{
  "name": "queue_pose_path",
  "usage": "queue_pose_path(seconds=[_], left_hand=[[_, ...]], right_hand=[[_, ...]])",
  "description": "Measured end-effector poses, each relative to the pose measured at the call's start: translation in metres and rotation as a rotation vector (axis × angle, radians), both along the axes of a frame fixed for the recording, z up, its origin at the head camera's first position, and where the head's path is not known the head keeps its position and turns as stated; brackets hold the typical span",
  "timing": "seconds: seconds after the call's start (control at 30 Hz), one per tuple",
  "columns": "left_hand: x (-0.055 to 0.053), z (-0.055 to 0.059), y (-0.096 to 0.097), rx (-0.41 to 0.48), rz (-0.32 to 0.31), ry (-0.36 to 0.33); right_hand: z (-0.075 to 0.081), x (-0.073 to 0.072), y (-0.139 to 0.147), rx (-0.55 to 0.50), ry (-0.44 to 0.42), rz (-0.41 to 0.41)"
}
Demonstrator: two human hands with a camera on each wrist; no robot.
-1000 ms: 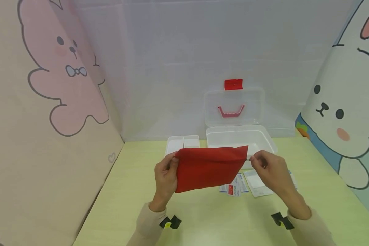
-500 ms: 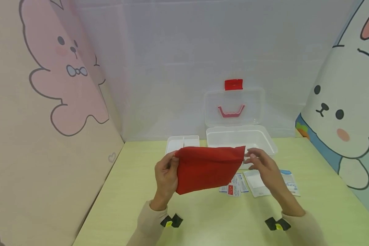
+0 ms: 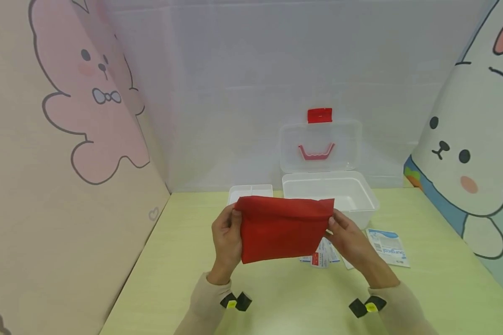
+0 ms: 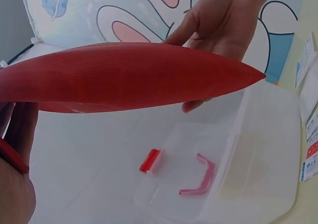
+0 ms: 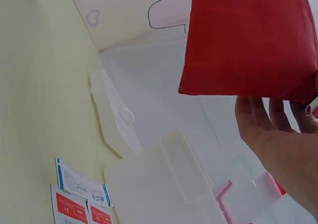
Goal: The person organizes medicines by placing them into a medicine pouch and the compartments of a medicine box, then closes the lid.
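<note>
A red fabric zip pouch [image 3: 286, 230] is held up over the table, its upper part sloping back in the head view. My left hand [image 3: 227, 246] grips its left end, thumb in front. At the right end, my right hand [image 3: 354, 244] holds the edge with the thumb in front and the fingers behind. From the left wrist view the pouch [image 4: 134, 77] looks plump in the middle and tapers to a point. A small metal zipper pull [image 5: 309, 110] shows by the right hand in the right wrist view.
Behind the pouch stands a white plastic box [image 3: 366, 211], its clear lid [image 3: 320, 132] raised against the wall. A white divided tray [image 3: 251, 190] is left of it. Small printed packets [image 3: 320, 260] and a "Surgical" packet [image 3: 389, 249] lie on the table [image 3: 184, 260].
My right hand has let go of the zipper pull at the pouch's right corner, moved left and taken hold of the pouch's right edge. My left hand keeps its grip.
</note>
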State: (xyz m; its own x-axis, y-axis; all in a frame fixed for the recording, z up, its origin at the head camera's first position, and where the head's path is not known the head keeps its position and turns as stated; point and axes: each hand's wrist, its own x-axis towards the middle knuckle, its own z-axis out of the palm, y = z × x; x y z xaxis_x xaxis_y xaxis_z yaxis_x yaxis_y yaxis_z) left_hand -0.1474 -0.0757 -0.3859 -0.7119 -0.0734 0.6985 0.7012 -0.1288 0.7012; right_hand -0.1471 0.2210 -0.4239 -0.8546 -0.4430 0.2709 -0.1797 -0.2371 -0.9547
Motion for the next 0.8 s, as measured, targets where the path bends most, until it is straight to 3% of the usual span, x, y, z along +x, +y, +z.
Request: queue_pose_path(seconds=[0.13, 0.27, 0.6, 0.8], left_hand=[[-0.001, -0.001, 0.001, 0.024, -0.039, -0.047], [-0.002, -0.002, 0.002, 0.029, -0.042, -0.086], [-0.007, -0.011, 0.004, 0.004, -0.006, -0.163], [-0.010, -0.016, 0.006, -0.003, -0.012, -0.219]], right_hand=[[0.002, 0.000, -0.001, -0.139, -0.051, 0.072], [0.008, 0.003, -0.002, -0.157, -0.025, 0.018], [0.035, 0.016, -0.013, 0.015, 0.035, -0.405], [0.049, 0.022, -0.012, 0.224, 0.163, -0.669]])
